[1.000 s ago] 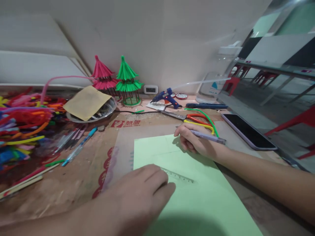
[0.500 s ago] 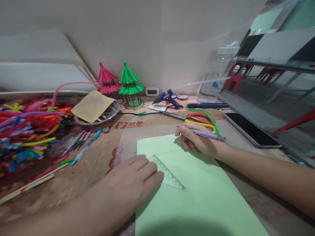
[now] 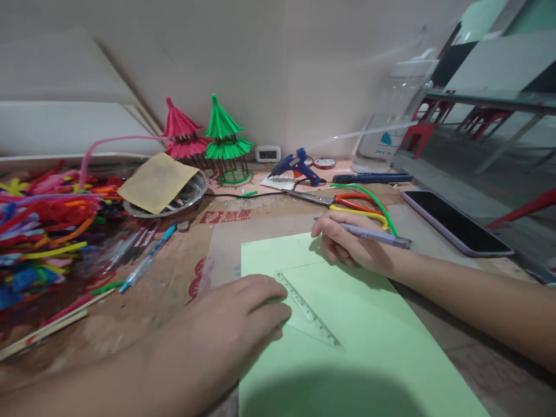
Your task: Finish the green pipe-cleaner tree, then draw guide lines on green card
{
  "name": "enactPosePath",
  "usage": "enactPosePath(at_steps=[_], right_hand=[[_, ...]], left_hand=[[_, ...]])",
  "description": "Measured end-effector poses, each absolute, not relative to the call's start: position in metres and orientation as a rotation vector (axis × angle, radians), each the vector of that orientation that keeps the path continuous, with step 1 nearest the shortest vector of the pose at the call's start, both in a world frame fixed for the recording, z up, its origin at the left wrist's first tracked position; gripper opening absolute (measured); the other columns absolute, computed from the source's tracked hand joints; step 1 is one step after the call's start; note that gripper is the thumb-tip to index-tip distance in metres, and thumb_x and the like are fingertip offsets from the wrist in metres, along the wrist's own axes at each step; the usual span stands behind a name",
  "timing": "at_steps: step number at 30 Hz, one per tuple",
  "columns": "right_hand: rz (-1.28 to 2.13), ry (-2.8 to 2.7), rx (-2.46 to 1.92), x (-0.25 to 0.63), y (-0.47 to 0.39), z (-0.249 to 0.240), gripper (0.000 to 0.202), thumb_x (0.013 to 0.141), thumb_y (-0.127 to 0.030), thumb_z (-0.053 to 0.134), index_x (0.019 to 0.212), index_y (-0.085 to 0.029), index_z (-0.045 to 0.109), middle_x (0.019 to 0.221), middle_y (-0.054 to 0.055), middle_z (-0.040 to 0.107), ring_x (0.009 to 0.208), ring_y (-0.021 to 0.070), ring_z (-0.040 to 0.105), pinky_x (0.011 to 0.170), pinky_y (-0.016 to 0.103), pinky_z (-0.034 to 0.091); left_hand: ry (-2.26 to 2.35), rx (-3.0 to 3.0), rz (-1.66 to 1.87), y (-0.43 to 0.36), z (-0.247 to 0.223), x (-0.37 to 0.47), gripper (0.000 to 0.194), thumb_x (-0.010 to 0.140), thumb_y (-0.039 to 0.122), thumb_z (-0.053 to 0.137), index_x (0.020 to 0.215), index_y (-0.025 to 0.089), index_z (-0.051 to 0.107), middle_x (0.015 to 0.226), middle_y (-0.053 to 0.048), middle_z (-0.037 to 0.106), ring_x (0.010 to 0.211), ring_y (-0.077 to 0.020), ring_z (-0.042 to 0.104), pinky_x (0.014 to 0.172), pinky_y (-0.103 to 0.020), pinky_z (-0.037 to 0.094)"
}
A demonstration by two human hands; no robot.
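Note:
A light green sheet of paper (image 3: pixel 369 347) lies in front of me with a faint line drawn near its far edge. On it rests a clear set square (image 3: pixel 310 315), its marked edge slanting down to the right. My left hand (image 3: pixel 247 318) is closed on the set square's left part, with the fingers covering that portion. My right hand (image 3: pixel 343 240) rests by the paper's far right edge. A pale purple pen (image 3: pixel 377 235) is held in it, lying back across the hand; the pen's tip is away from the drawn line.
Behind the paper lie scissors (image 3: pixel 317 198), a blue glue gun (image 3: pixel 299 165) and a box cutter (image 3: pixel 372 178). A phone (image 3: pixel 456 223) and water bottle (image 3: pixel 377 139) stand right. Pipe cleaners (image 3: pixel 47 231), a bowl (image 3: pixel 195 197) and two small pagodas (image 3: pixel 228 147) are left and behind.
The set square has shifted a little right and toward me over the paper, and my left hand has moved with it. My right hand still holds the pen. The view has tilted slightly.

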State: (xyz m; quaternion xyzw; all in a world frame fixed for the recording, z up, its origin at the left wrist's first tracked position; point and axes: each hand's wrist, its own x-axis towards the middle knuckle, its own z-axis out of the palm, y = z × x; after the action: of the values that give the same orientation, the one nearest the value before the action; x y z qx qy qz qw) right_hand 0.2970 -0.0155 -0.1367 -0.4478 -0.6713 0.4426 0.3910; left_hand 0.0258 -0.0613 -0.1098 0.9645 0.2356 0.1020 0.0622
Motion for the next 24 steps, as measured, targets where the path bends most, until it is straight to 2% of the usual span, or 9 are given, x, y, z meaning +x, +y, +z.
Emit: enactPosePath(at_steps=[5, 9, 12, 15, 18, 24], right_hand=[[1.141, -1.700, -1.113, 0.299, -0.014, -0.140, 0.041, 0.102, -0.057, 0.049, 0.094, -0.019, 0.062, 0.053, -0.005, 0.057, 0.037, 0.0060, 0.038, 0.035, 0.017, 0.027], [1.135, -1.711, -1.116, 0.300, -0.013, -0.141, 0.040, 0.102, -0.056, 0.049, 0.094, -0.020, 0.063, 0.054, -0.005, 0.058, 0.038, 0.0059, 0.040, 0.035, 0.017, 0.027], [1.130, -1.713, -1.120, 0.300, -0.013, -0.142, 0.038, 0.102, -0.055, 0.049, 0.094, -0.020, 0.063, 0.054, -0.005, 0.058, 0.038, 0.0060, 0.040, 0.036, 0.017, 0.027], [1.139, -1.707, -1.125, 0.301, -0.013, -0.142, 0.038, 0.102, -0.054, 0.049, 0.094, -0.020, 0.063, 0.053, -0.006, 0.057, 0.037, 0.0060, 0.039, 0.035, 0.017, 0.027], [1.137, -1.708, -1.139, 0.301, -0.013, -0.142, 0.039, 0.102, -0.056, 0.049, 0.095, -0.020, 0.063, 0.054, -0.005, 0.058, 0.038, 0.0063, 0.040, 0.036, 0.018, 0.028], [1.223, -1.637, -1.122, 0.300, -0.015, -0.135, 0.052, 0.100, -0.068, 0.040, 0.101, -0.020, 0.060, 0.055, -0.003, 0.058, 0.041, 0.0094, 0.041, 0.038, 0.020, 0.032]], left_hand=[[0.664, 2.998, 0.349, -0.074, -0.099, 0.030, 0.034, 0.099, 0.008, 0.038, 0.111, 0.017, 0.068, 0.120, -0.007, 0.072, 0.105, -0.0192, 0.066, 0.091, -0.029, 0.056], [0.753, 3.050, 0.356, -0.065, -0.091, 0.027, 0.032, 0.105, 0.023, 0.039, 0.102, 0.021, 0.071, 0.104, -0.005, 0.075, 0.088, -0.0198, 0.068, 0.077, -0.031, 0.055], [1.004, 2.978, 0.411, -0.039, -0.094, 0.017, 0.027, 0.104, 0.034, 0.048, 0.103, 0.023, 0.072, 0.101, -0.005, 0.075, 0.093, -0.0225, 0.068, 0.086, -0.036, 0.053], [1.191, 2.861, 0.387, -0.015, -0.100, 0.006, 0.028, 0.101, 0.041, 0.051, 0.112, 0.025, 0.071, 0.116, -0.007, 0.073, 0.108, -0.0254, 0.067, 0.097, -0.039, 0.051], [1.275, 2.802, 0.336, -0.005, -0.104, 0.004, 0.032, 0.099, 0.047, 0.053, 0.117, 0.026, 0.069, 0.122, -0.006, 0.072, 0.114, -0.0276, 0.065, 0.099, -0.041, 0.050], [1.222, 2.743, 0.425, -0.008, -0.112, 0.011, 0.033, 0.097, 0.041, 0.052, 0.119, 0.021, 0.065, 0.124, -0.008, 0.069, 0.116, -0.0270, 0.064, 0.099, -0.041, 0.050]])
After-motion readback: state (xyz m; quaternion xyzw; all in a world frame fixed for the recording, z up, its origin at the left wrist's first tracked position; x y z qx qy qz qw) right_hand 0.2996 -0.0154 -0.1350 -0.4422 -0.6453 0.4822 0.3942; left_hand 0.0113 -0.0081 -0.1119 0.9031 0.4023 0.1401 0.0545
